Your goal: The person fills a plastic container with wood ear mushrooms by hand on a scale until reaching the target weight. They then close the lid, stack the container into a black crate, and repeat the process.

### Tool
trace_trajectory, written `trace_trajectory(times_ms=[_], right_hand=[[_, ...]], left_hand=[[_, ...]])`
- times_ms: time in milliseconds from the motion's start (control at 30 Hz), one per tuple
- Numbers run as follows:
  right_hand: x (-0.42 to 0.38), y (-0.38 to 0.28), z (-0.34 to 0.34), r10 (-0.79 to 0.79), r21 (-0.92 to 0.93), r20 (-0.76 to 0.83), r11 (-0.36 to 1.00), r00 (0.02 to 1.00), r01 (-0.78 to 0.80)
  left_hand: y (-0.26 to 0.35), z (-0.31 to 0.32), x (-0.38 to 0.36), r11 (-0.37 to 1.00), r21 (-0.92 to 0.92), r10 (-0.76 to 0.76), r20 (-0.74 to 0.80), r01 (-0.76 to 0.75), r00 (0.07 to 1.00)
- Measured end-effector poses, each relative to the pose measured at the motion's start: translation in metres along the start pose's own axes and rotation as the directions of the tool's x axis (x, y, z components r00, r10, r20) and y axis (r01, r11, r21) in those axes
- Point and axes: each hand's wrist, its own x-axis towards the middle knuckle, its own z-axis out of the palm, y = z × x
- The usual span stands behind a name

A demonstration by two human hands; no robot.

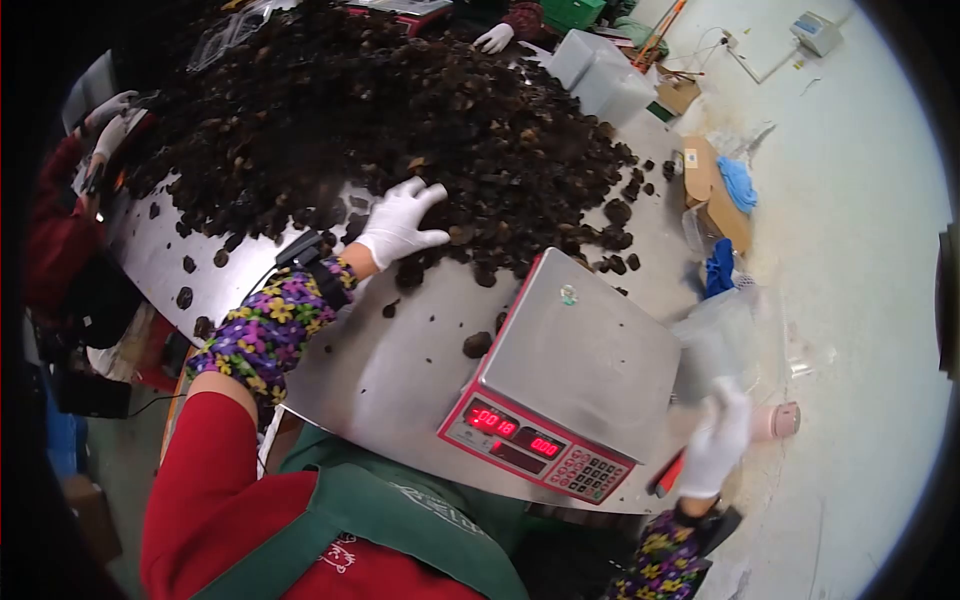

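My left hand (403,224), in a white glove, is stretched over the near edge of a big pile of dark dried pieces (400,120), fingers spread and nothing in them. My right hand (718,440), also gloved in white, is beside the right edge of a red and silver scale (585,350); motion smears its fingers. The scale's red digits are lit, and a small greenish-white spot lies on its plate. Clear plastic bags (725,335) lie just beyond my right hand. A red object (670,474) lies between the scale and my right wrist.
A co-worker's gloved hands (115,125) hold something at the far left; another gloved hand (495,38) rests at the pile's far side. Translucent bins (605,80) stand at the back right. A cardboard box (715,190), blue cloths and a pink cylinder (778,421) line the right side.
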Motion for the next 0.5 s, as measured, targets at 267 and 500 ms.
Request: trace_trajectory(times_ms=[267, 500], right_hand=[[-0.087, -0.089, 0.044, -0.174, -0.02, 0.342, 0.981, 0.924, 0.192], [-0.104, -0.114, 0.034, 0.107, -0.022, 0.026, 0.994, 0.994, -0.106]], left_hand=[[0.037, -0.026, -0.079, 0.957, -0.177, 0.248, 0.091, -0.229, 0.965], [-0.004, -0.046, -0.113, 0.776, -0.577, -0.338, -0.042, 0.253, 0.94]])
